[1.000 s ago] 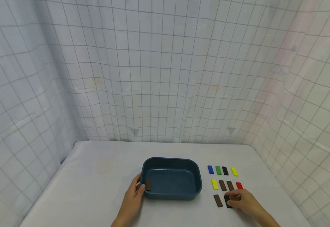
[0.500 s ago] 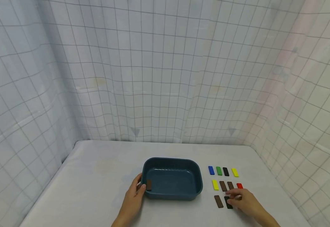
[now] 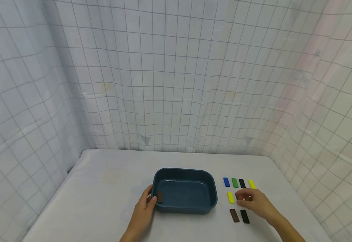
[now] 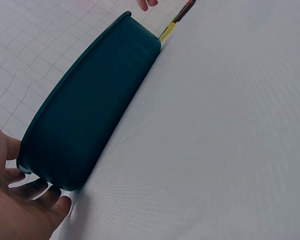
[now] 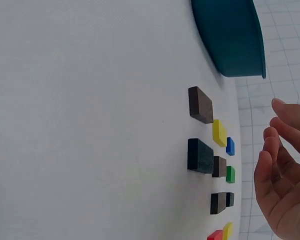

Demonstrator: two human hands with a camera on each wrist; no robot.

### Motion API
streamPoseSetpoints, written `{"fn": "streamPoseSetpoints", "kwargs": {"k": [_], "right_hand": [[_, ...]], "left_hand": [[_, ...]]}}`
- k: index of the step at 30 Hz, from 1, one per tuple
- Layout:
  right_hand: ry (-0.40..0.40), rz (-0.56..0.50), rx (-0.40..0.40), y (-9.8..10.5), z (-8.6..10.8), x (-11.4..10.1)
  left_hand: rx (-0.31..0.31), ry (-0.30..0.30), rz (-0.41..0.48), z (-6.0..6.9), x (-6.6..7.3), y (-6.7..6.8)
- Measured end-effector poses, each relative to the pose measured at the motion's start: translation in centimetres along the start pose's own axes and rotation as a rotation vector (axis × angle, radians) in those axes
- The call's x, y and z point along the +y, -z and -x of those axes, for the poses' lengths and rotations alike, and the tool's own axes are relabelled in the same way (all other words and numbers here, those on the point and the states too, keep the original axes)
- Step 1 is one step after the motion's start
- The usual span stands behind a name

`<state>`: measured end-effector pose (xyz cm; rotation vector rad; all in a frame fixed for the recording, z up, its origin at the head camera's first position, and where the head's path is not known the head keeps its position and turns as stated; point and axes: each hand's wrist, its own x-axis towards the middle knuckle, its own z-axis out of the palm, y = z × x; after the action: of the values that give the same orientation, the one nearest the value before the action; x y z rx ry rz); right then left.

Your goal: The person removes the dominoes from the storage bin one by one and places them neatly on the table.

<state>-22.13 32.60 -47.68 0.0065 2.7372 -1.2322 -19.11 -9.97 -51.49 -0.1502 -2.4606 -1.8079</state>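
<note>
My left hand (image 3: 142,212) holds the left end of a dark blue plastic basin (image 3: 185,209), with the thumb over the rim and the fingers against the outer wall. A brown rectangular block (image 3: 160,197) is inside, by the thumb. My right hand (image 3: 256,202) hovers above several small blocks to the right of the basin, fingers loosely bent around nothing visible. Below it lie a black block (image 5: 200,156) and a brown block (image 5: 200,105). In the head view the hand hides part of the middle row, including the red block (image 5: 215,235).
Behind the hand lie a blue block (image 3: 226,182), a green block (image 3: 235,183), another black block (image 3: 242,183) and a yellow block (image 3: 252,184). A second yellow block (image 3: 231,197) is near the basin's right side. Gridded white curtains (image 3: 176,101) enclose the white-covered table (image 3: 118,181).
My right hand has lifted from the front black block and moved away from me, over the middle row. That block stays on the table. The left hand keeps its hold on the basin.
</note>
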Motion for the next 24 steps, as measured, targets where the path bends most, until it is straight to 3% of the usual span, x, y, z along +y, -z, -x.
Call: {"fn": "streamPoseSetpoints", "kwargs": {"k": [9,18,24], "right_hand": [[0.115,-0.064,-0.061,-0.8,-1.1,-2.1],[0.309,-0.051,-0.108,-3.4,-2.9,-5.5],[0.386,-0.072,-0.166,-4.8,-4.0,-7.6]], "left_hand": [[0.001,0.017,-0.001,0.0,-0.1,-0.2],[0.007,0.050,0.009,0.0,-0.1,-0.1],[0.001,0.015,0.012,0.0,-0.1,0.0]]}}
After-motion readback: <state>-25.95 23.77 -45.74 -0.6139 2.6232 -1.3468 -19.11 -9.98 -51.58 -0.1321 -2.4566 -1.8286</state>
